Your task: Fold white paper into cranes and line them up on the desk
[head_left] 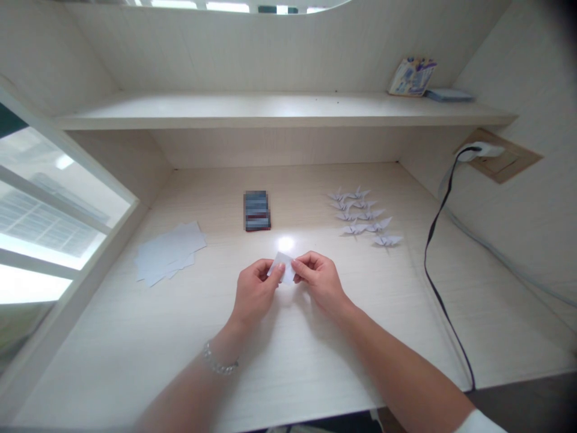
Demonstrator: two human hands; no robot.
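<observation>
A pale wood-grain bench [135, 337] is enclosed by walls at the back and sides. At ten o'clock from its middle, a loose stack of white sheets [169, 260] is spread flat. At twelve o'clock a dark, blurred rectangular block [257, 211] is laid. At two o'clock, folded paper cranes [363, 216] are set out in close rows. At three o'clock a black cable [435, 264] is trailed across the surface to the front edge.

One head-worn camera looks forward and down, close over the desk [135, 337], left hand [255, 293] and right hand [321, 281].
</observation>
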